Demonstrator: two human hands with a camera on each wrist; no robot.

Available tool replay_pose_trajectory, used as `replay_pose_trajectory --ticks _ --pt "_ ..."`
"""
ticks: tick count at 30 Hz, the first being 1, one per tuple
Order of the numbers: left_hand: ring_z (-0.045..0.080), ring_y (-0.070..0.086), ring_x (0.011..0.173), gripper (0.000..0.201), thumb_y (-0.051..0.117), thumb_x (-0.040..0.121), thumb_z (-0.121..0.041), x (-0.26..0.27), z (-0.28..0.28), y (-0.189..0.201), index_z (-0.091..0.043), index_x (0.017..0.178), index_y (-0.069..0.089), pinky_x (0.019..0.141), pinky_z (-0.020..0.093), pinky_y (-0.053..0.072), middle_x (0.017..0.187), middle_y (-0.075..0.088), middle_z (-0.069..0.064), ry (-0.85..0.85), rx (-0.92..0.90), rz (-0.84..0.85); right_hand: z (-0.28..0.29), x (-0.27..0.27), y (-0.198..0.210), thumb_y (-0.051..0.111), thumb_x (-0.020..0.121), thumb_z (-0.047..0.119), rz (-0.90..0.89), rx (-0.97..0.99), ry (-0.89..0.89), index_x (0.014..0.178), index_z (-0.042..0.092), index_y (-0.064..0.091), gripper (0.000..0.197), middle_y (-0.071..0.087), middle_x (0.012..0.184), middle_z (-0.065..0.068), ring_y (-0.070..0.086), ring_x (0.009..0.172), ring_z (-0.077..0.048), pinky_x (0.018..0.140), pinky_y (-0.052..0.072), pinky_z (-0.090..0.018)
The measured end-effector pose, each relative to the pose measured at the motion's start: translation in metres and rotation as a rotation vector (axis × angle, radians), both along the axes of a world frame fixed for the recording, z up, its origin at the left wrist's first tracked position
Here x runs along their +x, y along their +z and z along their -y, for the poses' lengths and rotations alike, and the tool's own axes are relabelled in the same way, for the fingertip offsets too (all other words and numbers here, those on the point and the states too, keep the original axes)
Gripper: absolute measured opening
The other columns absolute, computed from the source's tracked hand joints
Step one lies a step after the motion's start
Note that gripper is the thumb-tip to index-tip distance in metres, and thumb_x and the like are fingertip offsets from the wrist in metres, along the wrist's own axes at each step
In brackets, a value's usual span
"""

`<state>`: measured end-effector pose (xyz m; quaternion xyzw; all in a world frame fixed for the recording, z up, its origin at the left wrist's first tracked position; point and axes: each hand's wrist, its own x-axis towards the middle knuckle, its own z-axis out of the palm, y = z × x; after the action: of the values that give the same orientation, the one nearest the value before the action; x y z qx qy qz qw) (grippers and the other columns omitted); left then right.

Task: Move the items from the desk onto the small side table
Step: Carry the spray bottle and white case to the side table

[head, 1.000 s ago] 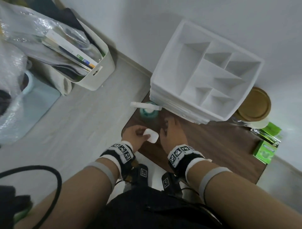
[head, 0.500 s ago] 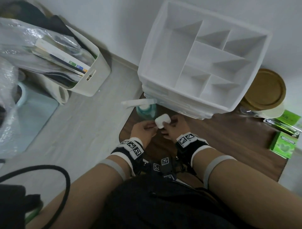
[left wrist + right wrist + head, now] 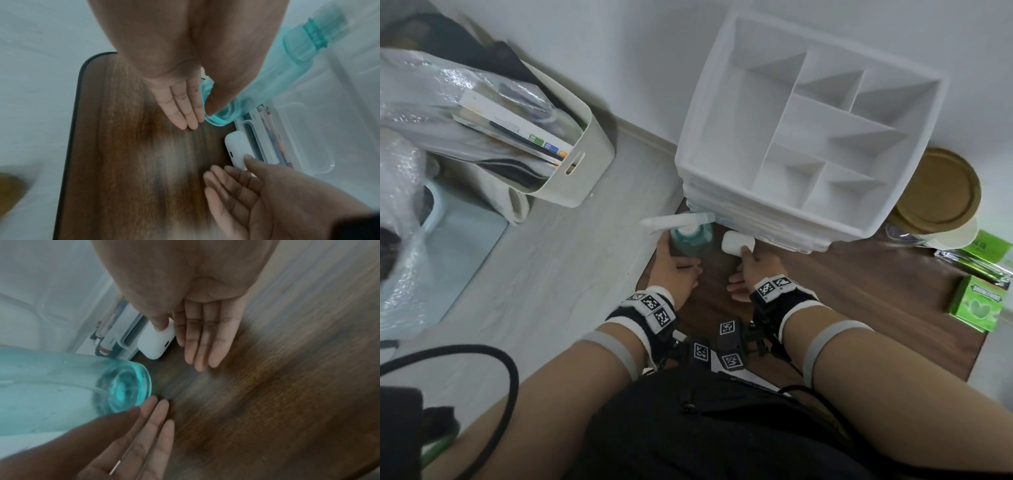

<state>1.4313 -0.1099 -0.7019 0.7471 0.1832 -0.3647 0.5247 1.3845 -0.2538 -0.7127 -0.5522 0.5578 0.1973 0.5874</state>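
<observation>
A white earbud case (image 3: 734, 241) lies on the brown side table (image 3: 859, 291), tight against the white divided organizer (image 3: 808, 137). My right hand (image 3: 750, 267) has its thumb on the case (image 3: 156, 342), and its other fingers lie straight on the wood. A teal pump bottle (image 3: 690, 236) stands at the table's left corner. My left hand (image 3: 676, 263) sits beside the bottle (image 3: 277, 73) with its thumb against the base and its fingers flat on the tabletop.
A clear pen box (image 3: 273, 138) sits under the organizer. A jar with a wooden lid (image 3: 935, 192) and green packets (image 3: 977, 303) occupy the table's right side. On the floor to the left stands a white bin (image 3: 571, 164) of books and plastic wrap.
Both hands held the white case above the table; now it lies by the organizer. My left hand has let go and moved left to the bottle.
</observation>
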Motion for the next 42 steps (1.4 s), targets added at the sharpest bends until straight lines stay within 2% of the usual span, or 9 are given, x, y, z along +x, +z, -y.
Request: replay_pose_trajectory --ticks 4,7,12,16,21,24,33,39,42 --pt "0.033 0.072 0.096 0.084 0.06 0.09 -0.003 -0.006 -0.012 0.019 -0.022 0.154 0.01 0.09 0.051 0.058 0.093 0.072 0.001 -0.033 0.085 0.004 0.008 -0.017 0.023 0.046 0.096 0.05 -0.056 0.002 0.051 0.079 0.0 0.061 0.055 0.069 0.07 -0.019 0.065 0.057 -0.031 0.055 0.06 -0.042" --pt "0.034 0.07 0.1 0.079 0.059 0.09 -0.002 -0.012 -0.015 0.051 -0.018 0.153 0.014 0.092 0.052 0.057 0.1 0.072 0.006 -0.003 0.124 -0.013 0.019 -0.031 0.058 0.046 0.098 0.047 -0.058 0.024 0.09 0.087 0.0 0.062 0.051 0.066 0.074 -0.017 0.062 0.061 -0.026 0.056 0.058 -0.036" --pt "0.027 0.066 0.088 0.069 0.059 0.091 0.001 -0.036 -0.016 0.148 -0.014 0.148 0.023 0.094 0.055 0.055 0.104 0.065 0.02 0.09 0.074 -0.009 0.035 -0.041 0.163 0.044 0.101 0.042 -0.025 0.087 0.223 0.085 0.004 0.058 0.044 0.062 0.078 -0.012 0.06 0.068 -0.025 0.064 0.056 -0.035" --pt "0.028 0.069 0.089 0.063 0.066 0.09 -0.009 -0.068 -0.019 0.235 -0.014 0.144 0.035 0.092 0.052 0.057 0.112 0.069 0.023 0.15 0.06 0.081 0.037 -0.041 0.257 0.047 0.1 0.039 0.066 0.091 0.344 0.084 0.004 0.058 0.04 0.058 0.069 -0.012 0.055 0.055 -0.024 0.06 0.052 -0.031" --pt "0.026 0.068 0.089 0.047 0.065 0.091 -0.008 -0.127 -0.028 0.358 -0.008 0.134 0.044 0.065 0.028 0.056 0.108 0.071 0.021 0.296 0.048 0.217 0.023 -0.055 0.384 0.046 0.101 0.034 0.252 0.086 0.6 0.092 0.0 0.059 0.037 0.06 0.069 -0.014 0.056 0.051 -0.023 0.048 0.048 -0.024" --pt "0.026 0.069 0.089 0.037 0.061 0.094 -0.006 -0.165 -0.039 0.429 -0.008 0.129 0.048 0.067 0.028 0.054 0.106 0.072 0.019 0.395 0.04 0.267 0.001 -0.07 0.456 0.045 0.1 0.032 0.327 0.11 0.719 0.095 0.0 0.06 0.036 0.062 0.076 -0.016 0.057 0.058 -0.026 0.061 0.052 -0.032" --pt "0.021 0.07 0.079 0.023 0.057 0.094 -0.003 -0.334 -0.133 0.601 -0.011 0.115 0.057 0.073 0.034 0.054 0.093 0.072 0.009 0.829 0.107 0.471 -0.144 -0.171 0.626 0.045 0.101 0.031 0.486 0.255 1.102 0.097 0.004 0.057 0.031 0.06 0.075 -0.011 0.057 0.061 -0.022 0.063 0.051 -0.032" --pt "0.018 0.07 0.075 0.018 0.054 0.095 -0.004 -0.501 -0.214 0.641 -0.018 0.105 0.059 0.066 0.031 0.051 0.095 0.072 0.009 1.148 0.206 0.541 -0.264 -0.286 0.678 0.05 0.098 0.023 0.559 0.324 1.416 0.091 0.006 0.057 0.019 0.057 0.075 -0.011 0.055 0.059 -0.021 0.058 0.049 -0.03" --pt "0.014 0.065 0.065 0.018 0.057 0.093 -0.001 -0.606 -0.245 0.651 -0.014 0.106 0.059 0.06 0.028 0.051 0.084 0.069 0.007 1.361 0.254 0.572 -0.325 -0.372 0.691 0.05 0.098 0.018 0.596 0.361 1.591 0.086 0.007 0.056 0.018 0.055 0.072 -0.01 0.052 0.057 -0.021 0.057 0.046 -0.03"
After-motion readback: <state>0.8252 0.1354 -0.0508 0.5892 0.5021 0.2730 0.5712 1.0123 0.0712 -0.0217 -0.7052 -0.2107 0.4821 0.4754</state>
